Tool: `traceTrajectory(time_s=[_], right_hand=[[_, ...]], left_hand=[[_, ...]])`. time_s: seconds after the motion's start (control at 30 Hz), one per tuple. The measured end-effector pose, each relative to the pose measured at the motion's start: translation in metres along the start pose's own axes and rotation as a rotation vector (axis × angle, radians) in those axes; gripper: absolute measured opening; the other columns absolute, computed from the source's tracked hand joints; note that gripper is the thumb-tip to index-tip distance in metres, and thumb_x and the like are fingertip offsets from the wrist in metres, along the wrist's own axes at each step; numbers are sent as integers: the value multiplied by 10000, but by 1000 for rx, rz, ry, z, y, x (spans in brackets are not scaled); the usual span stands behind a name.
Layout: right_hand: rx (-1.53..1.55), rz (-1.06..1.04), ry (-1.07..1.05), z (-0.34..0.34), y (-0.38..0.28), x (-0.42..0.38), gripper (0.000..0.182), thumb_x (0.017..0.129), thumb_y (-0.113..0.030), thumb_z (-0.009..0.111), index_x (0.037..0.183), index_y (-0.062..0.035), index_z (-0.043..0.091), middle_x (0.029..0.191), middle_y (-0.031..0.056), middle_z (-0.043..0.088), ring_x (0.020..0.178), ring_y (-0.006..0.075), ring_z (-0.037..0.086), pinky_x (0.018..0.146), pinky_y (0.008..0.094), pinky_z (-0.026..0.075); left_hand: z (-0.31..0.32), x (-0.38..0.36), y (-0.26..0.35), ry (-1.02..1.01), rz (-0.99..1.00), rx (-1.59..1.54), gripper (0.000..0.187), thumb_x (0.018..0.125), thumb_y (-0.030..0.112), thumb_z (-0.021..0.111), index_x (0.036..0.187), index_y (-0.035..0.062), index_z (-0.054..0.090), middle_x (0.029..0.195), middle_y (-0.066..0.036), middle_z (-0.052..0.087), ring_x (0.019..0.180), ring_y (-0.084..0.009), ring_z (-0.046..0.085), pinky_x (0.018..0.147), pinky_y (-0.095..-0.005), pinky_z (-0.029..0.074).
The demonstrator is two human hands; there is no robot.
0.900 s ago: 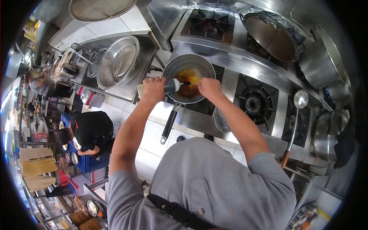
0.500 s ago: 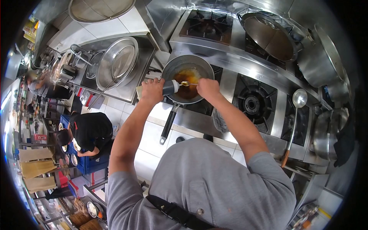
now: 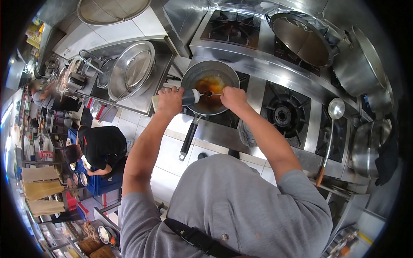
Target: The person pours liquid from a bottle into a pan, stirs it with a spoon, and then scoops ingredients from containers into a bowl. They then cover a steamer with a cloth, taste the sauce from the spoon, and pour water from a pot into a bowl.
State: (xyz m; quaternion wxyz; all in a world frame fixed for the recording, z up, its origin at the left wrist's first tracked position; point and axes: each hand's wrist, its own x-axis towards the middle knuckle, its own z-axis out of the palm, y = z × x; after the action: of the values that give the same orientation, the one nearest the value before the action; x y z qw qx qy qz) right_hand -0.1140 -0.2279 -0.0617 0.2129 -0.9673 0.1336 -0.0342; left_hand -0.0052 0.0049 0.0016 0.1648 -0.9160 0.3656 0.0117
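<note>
My left hand [image 3: 170, 101] is wrapped round a squeeze bottle [image 3: 188, 97] of dark liquid. The bottle is tipped sideways, its white nozzle pointing right over the pan. In my right hand [image 3: 233, 99] is a small metal spoon [image 3: 216, 94], fingers pinched on its handle. Its bowl lies at the nozzle tip and looks dark, as if liquid is in it. Below both hands a frying pan [image 3: 192, 74] sits on the stove, black handle towards me. Brown-orange liquid [image 3: 210, 105] and some pale grains cover part of its bottom.
To the right are a bare burner [image 3: 282, 113] and a ladle [image 3: 336, 109] with a wooden handle. A large wok [image 3: 301, 41] and a stockpot [image 3: 357, 64] stand behind. A steel bowl with a strainer [image 3: 138, 71] is at left. A co-worker [image 3: 102, 146] bends over blue crates.
The spoon's bowl was bright and shiny before and now looks dark. Both hands, the bottle and the pan have hardly moved.
</note>
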Motion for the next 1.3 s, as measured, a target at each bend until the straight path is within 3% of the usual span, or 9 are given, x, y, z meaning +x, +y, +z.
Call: traceTrajectory(time_s=[0.5, 0.57, 0.6, 0.9, 1.0, 1.1, 1.17, 1.3], right_hand=[[-6, -19, 10, 4, 2, -2, 198, 808, -204, 620, 763, -23, 686, 809, 198, 692, 820, 350, 685, 757, 458, 530], [-135, -219, 176, 9, 7, -2, 166, 798, -177, 613, 749, -33, 679, 790, 180, 690, 807, 342, 685, 741, 457, 529], [-135, -219, 176, 8, 6, -3, 166, 798, -177, 613, 749, -33, 679, 790, 180, 690, 807, 342, 685, 741, 457, 529], [-34, -30, 31, 7, 5, 2, 196, 821, -237, 597, 764, -67, 675, 779, 163, 689, 782, 343, 682, 708, 476, 532], [-41, -17, 16, 6, 5, 3, 210, 825, -246, 591, 766, -67, 683, 793, 167, 692, 792, 345, 683, 716, 474, 535], [-37, -1, 5, 4, 3, 3, 211, 825, -245, 591, 762, -65, 681, 798, 167, 692, 798, 344, 682, 720, 473, 534], [-24, 8, -7, 2, 1, 3, 209, 825, -243, 592, 768, -64, 683, 800, 166, 693, 806, 343, 681, 728, 471, 533], [-17, 7, -7, 4, 3, 4, 206, 824, -242, 594, 774, -65, 687, 800, 165, 693, 809, 345, 681, 734, 469, 532]], left_hand=[[-2, -1, 0, 3, -9, -6, 484, 732, 188, 733, 1179, 159, 549, 1127, -67, 612, 1090, -284, 579, 886, -495, 425], [-4, -2, 1, -9, -15, -38, 505, 725, 194, 742, 1188, 157, 545, 1137, -73, 607, 1100, -291, 576, 895, -501, 427], [-4, -1, 1, -8, -15, -38, 505, 725, 194, 742, 1188, 157, 545, 1137, -73, 607, 1100, -291, 576, 895, -501, 427], [-9, 0, 3, -21, -18, -32, 509, 725, 199, 742, 1192, 150, 547, 1142, -77, 606, 1104, -285, 577, 896, -500, 422], [-12, 2, 3, -111, -47, -16, 564, 738, 234, 713, 1275, 203, 546, 1216, -79, 593, 1167, -288, 542, 965, -491, 431], [-7, 3, 2, -107, -34, -8, 557, 736, 232, 714, 1267, 204, 549, 1212, -76, 595, 1166, -290, 542, 960, -493, 432], [-3, 2, 2, 8, 1, -2, 461, 738, 181, 724, 1168, 149, 559, 1109, -67, 619, 1072, -279, 587, 869, -482, 424], [-5, 2, 2, 10, 5, 4, 458, 737, 184, 727, 1163, 148, 562, 1103, -66, 620, 1069, -281, 588, 870, -479, 424]])
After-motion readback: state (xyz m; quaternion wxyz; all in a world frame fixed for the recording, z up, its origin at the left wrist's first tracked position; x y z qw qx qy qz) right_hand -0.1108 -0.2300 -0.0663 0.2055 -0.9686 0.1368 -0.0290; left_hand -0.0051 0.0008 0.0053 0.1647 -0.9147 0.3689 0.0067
